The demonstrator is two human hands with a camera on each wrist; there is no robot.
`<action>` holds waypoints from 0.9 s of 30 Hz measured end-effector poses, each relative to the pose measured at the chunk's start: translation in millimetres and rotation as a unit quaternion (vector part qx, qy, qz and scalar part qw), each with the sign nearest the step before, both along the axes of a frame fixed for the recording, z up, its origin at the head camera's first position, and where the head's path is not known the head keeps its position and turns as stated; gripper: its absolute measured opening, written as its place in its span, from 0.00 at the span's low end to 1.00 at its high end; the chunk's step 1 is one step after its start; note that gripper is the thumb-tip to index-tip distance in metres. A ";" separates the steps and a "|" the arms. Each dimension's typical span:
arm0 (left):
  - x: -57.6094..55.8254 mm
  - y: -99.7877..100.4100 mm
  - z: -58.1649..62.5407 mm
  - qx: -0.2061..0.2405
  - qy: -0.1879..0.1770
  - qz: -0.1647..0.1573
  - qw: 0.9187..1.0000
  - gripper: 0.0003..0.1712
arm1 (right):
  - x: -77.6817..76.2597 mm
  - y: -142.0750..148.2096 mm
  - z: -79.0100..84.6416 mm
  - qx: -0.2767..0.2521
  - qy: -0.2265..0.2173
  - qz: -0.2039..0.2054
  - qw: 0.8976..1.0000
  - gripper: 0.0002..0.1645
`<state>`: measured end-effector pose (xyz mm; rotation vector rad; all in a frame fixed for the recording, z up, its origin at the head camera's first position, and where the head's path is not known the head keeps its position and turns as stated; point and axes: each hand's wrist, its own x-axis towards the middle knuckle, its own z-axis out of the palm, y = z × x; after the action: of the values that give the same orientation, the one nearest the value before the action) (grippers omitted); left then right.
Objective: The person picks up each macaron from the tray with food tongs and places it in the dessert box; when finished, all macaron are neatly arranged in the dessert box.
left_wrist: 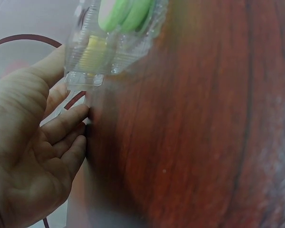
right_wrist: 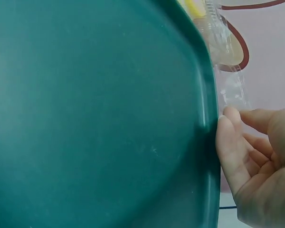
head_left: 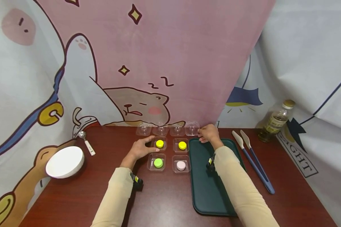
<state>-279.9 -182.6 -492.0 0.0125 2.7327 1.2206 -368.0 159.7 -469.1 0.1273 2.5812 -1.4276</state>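
Four-sided clear plastic boxes stand in two rows, each with a macaron. A yellow macaron (head_left: 159,143) is in the back left box (head_left: 164,148); my left hand (head_left: 140,148) spreads its thumb and fingers about that box's left side, touching it or very near. In front sits a green macaron (head_left: 158,163), seen edge-on in the left wrist view. Another yellow macaron (head_left: 182,145) and a pale pink macaron (head_left: 181,165) are to the right. With thumb and fingertips, my right hand (head_left: 208,133) pinches the edge of the rightmost clear plastic lid (head_left: 192,128), behind the tray.
A dark green tray (head_left: 207,195) lies under my right forearm. Further right are blue-handled tongs (head_left: 255,164) and a bottle of yellowish liquid (head_left: 275,123). More clear lids (head_left: 160,130) line the back edge. At left are a white bowl (head_left: 64,162) and a scoop (head_left: 86,143).
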 end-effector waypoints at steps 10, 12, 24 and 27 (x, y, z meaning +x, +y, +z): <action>-0.7 1.1 0.2 -0.011 -0.003 -0.003 1.000 0.48 | 3.3 11.4 2.1 -0.003 0.029 -0.009 1.000 0.20; -0.3 1.4 1.2 -0.012 -0.003 -0.002 1.000 0.48 | 4.2 12.8 4.6 0.006 0.034 -0.008 0.999 0.20; 2.0 -1.0 4.4 -0.007 0.007 -0.008 1.000 0.48 | 18.0 11.4 20.6 0.018 0.059 0.006 0.998 0.19; 1.9 -0.5 5.0 -0.002 0.005 -0.012 1.000 0.48 | 22.3 8.9 22.9 0.034 0.070 0.016 0.997 0.19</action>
<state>-278.0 -183.0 -487.0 0.0516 2.7341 1.2117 -345.7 168.6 -446.3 -0.0037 2.7320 -1.3835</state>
